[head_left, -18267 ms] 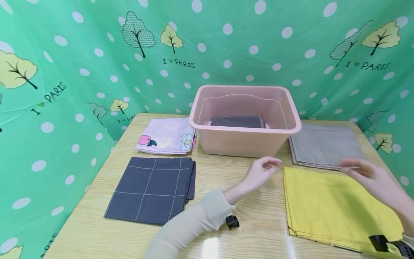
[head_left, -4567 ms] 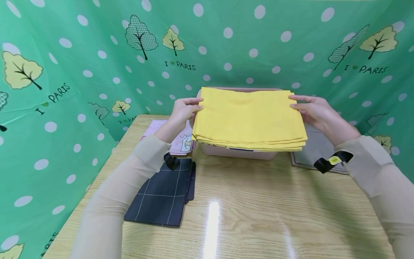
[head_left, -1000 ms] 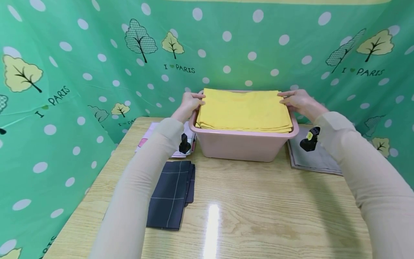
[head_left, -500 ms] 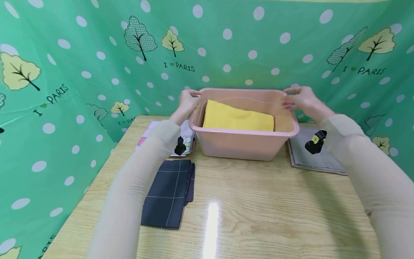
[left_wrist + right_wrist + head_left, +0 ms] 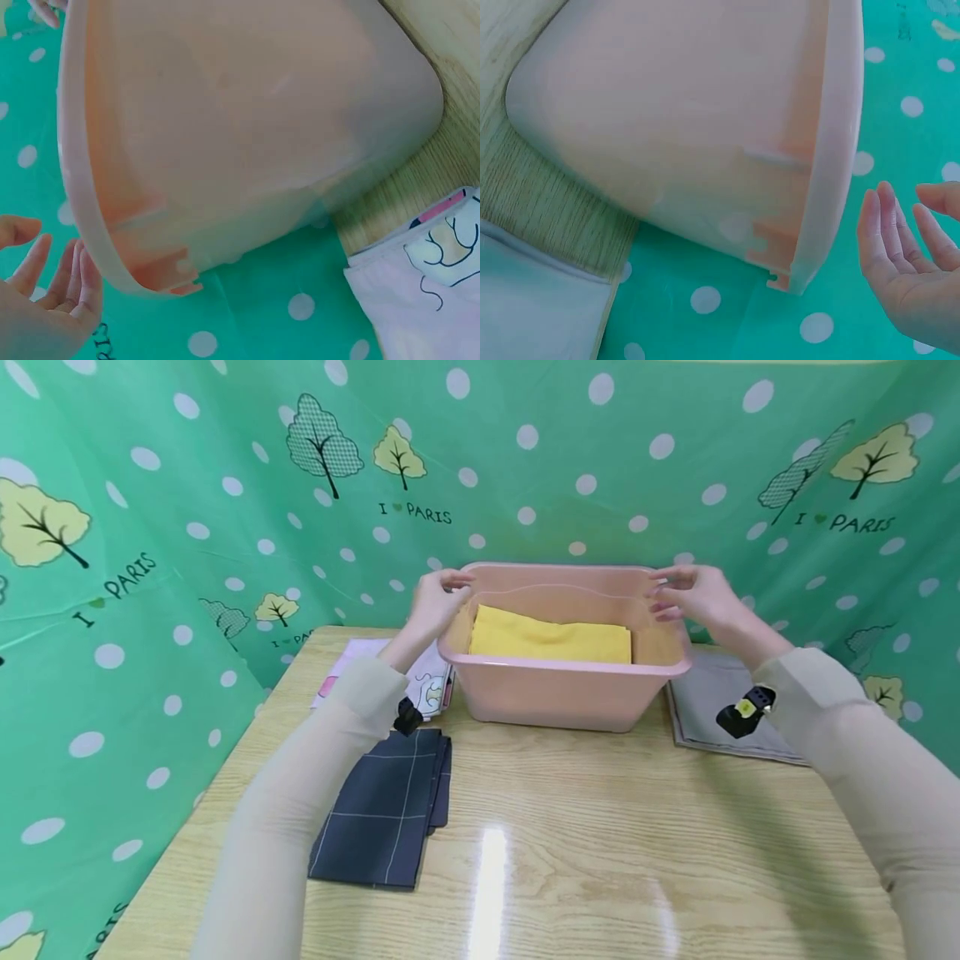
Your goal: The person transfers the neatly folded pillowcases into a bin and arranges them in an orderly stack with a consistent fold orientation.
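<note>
Yellow cloth (image 5: 550,640) sank below the pink bin's rim (image 5: 562,667), leaving space at right.

The head view looks forward and down across the wooden surface (image 5: 570,827), far enough back to take in the whole pink plastic tub (image 5: 547,697) and the dotted green curtain (image 5: 570,460) behind. The left wrist view sits close to the tub's left end, turned sideways, and shares the lilac printed cloth (image 5: 409,311) with the head view. The right wrist view, just as near, faces the other end and shares the grey cloth (image 5: 536,304) with the head view.
</note>
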{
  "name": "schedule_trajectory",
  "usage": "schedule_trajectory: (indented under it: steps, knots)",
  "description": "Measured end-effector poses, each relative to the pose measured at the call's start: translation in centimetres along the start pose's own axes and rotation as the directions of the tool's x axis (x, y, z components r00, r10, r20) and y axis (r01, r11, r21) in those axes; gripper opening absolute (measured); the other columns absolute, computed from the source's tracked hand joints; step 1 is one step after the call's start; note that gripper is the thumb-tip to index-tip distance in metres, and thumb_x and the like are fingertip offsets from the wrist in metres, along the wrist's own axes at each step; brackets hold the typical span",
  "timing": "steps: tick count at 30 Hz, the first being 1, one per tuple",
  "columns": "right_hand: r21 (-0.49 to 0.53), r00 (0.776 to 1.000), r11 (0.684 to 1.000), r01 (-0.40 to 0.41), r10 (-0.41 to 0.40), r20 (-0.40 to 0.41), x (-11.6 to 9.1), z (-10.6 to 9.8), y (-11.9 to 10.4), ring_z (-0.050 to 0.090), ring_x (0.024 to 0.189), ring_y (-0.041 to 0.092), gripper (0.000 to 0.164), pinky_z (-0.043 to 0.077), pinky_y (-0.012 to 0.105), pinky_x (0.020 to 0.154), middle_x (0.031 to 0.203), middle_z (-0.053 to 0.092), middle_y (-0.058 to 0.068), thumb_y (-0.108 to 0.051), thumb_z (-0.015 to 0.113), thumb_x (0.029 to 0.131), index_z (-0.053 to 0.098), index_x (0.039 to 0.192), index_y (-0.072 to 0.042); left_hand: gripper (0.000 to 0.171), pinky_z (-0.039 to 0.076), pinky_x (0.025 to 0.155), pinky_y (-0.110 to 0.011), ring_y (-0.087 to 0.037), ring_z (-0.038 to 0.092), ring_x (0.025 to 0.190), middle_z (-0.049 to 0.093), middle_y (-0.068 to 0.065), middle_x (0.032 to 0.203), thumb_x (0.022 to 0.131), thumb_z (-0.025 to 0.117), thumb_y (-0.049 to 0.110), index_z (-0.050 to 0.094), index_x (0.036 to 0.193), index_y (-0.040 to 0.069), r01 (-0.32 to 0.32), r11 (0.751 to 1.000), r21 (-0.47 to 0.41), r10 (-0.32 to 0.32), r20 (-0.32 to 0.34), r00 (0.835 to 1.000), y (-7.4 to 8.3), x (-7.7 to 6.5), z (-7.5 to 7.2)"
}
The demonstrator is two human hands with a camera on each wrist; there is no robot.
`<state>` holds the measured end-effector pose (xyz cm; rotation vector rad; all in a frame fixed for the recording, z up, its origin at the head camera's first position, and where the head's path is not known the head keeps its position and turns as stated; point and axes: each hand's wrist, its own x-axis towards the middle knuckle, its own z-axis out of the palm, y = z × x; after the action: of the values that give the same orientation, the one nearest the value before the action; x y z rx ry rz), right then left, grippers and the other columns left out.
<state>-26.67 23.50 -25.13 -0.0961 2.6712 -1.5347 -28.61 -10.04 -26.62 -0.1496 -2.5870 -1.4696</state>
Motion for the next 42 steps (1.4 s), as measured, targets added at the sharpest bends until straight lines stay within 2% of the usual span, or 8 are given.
schedule_trajectory:
  steps: [8, 12, 16, 22, 30, 33, 39, 42]
  knots:
    - [-0.046, 0.997, 0.995, 0.083, -0.083, 0.003, -1.5, 0.6, 0.0, 0.061, 0.075, 0.005, 0.039, 0.052, 0.026, 0.069, 0.094, 0.061, -0.002, -0.018, 0.050, 0.090, 0.045, 0.123, 0.001, 0.026, 0.043, 0.068, -0.020, -0.018, 0.052, 0.086, 0.062, -0.009, 0.105, 0.085, 0.055, 0.009, 0.061, 0.109, 0.005, -0.077, 0.995, -0.060, 0.079, 0.029, 0.996, 0.5, -1.8, 0.0]
    - [-0.043, 0.992, 0.991, 0.128, -0.128, 0.010, -2.5, 1.0, -0.1, 0.060, 0.076, 0.004, 0.038, 0.052, 0.026, 0.069, 0.103, 0.060, 0.006, -0.020, 0.050, 0.090, 0.045, 0.122, 0.001, 0.025, 0.044, 0.068, -0.020, -0.023, 0.055, 0.087, 0.063, -0.012, 0.103, 0.084, 0.055, 0.007, 0.062, 0.108, 0.004, -0.120, 0.988, -0.096, 0.123, 0.032, 0.992, 0.6, -2.8, -0.1]
    - [-0.019, 0.987, 0.987, 0.160, -0.159, 0.006, -3.4, 1.6, -0.2, 0.060, 0.077, 0.006, 0.036, 0.051, 0.022, 0.067, 0.099, 0.061, 0.001, -0.019, 0.051, 0.090, 0.047, 0.120, 0.001, 0.025, 0.046, 0.068, -0.021, -0.029, 0.056, 0.088, 0.063, -0.013, 0.101, 0.085, 0.054, 0.007, 0.061, 0.109, 0.002, -0.157, 0.980, -0.124, 0.164, 0.048, 0.985, 0.4, -3.8, -0.3]
    - [0.012, 0.981, 0.981, 0.192, -0.193, 0.011, -4.6, 2.9, -0.3, 0.060, 0.077, 0.010, 0.033, 0.050, 0.020, 0.065, 0.090, 0.061, -0.008, -0.018, 0.053, 0.089, 0.051, 0.116, -0.001, 0.026, 0.046, 0.070, -0.023, -0.022, 0.055, 0.084, 0.062, -0.013, 0.103, 0.085, 0.054, 0.008, 0.060, 0.110, 0.001, -0.181, 0.972, -0.151, 0.191, 0.059, 0.980, -0.1, -5.3, -0.7]
    - [0.086, 0.956, 0.955, 0.283, -0.288, 0.051, -5.9, 4.8, -0.6, 0.061, 0.074, 0.010, 0.029, 0.051, 0.024, 0.063, 0.090, 0.063, -0.007, -0.010, 0.054, 0.087, 0.053, 0.114, 0.002, 0.026, 0.043, 0.077, -0.026, -0.018, 0.055, 0.087, 0.063, -0.010, 0.103, 0.086, 0.055, 0.012, 0.061, 0.109, 0.003, -0.212, 0.968, -0.134, 0.220, 0.053, 0.974, -1.0, -7.0, -1.5]
    - [0.136, 0.938, 0.936, 0.324, -0.337, 0.086, -6.2, 5.6, -0.5, 0.061, 0.074, 0.009, 0.028, 0.052, 0.023, 0.064, 0.090, 0.063, -0.001, -0.007, 0.054, 0.087, 0.053, 0.113, 0.004, 0.025, 0.044, 0.075, -0.026, -0.017, 0.054, 0.085, 0.062, -0.010, 0.103, 0.086, 0.055, 0.012, 0.061, 0.109, 0.003, -0.218, 0.966, -0.138, 0.227, 0.053, 0.972, -1.4, -7.6, -1.8]
    - [0.135, 0.889, 0.894, 0.426, -0.442, 0.118, -6.8, 7.5, -0.1, 0.061, 0.073, 0.007, 0.026, 0.051, 0.022, 0.065, 0.096, 0.059, 0.026, 0.000, 0.051, 0.087, 0.052, 0.111, 0.011, 0.025, 0.046, 0.072, -0.025, -0.015, 0.054, 0.084, 0.062, -0.010, 0.104, 0.086, 0.055, 0.013, 0.061, 0.109, 0.003, -0.197, 0.967, -0.160, 0.210, 0.069, 0.975, -2.3, -8.8, -2.3]
    - [0.137, 0.884, 0.891, 0.432, -0.449, 0.130, -7.1, 8.5, -0.1, 0.061, 0.074, 0.009, 0.025, 0.051, 0.023, 0.065, 0.096, 0.058, 0.028, 0.000, 0.051, 0.087, 0.053, 0.110, 0.010, 0.025, 0.046, 0.072, -0.025, -0.015, 0.054, 0.085, 0.062, -0.011, 0.104, 0.087, 0.055, 0.013, 0.061, 0.109, 0.003, -0.194, 0.968, -0.158, 0.207, 0.067, 0.976, -2.9, -9.3, -2.5]
